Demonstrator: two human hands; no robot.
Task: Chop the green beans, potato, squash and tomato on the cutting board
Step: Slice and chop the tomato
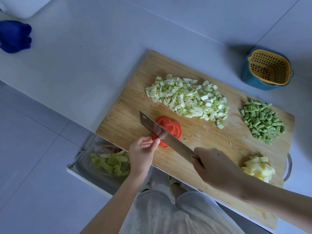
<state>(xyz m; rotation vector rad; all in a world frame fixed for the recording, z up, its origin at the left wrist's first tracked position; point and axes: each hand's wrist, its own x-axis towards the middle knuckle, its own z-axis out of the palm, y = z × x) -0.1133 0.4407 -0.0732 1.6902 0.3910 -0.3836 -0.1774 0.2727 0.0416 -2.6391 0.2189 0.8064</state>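
Tomato slices (pixel 170 125) sit fanned near the cutting board's (pixel 128 105) left edge. The left hand (pixel 141 152) curls its fingertips onto their near side, while the right hand (pixel 214 166) grips the cleaver (pixel 168 139), its blade across the slices.

cutting board (pixel 131 105) is matt wood, grainy and scuffed. The cleaver (pixel 170 141) is shiny bare metal (you can see reflections in it). The 2 nested bits, yellow strainer (pixel 268 68) and blue tub (pixel 249 79), look like smooth plastic. blue cloth (pixel 15 36) looks soft.
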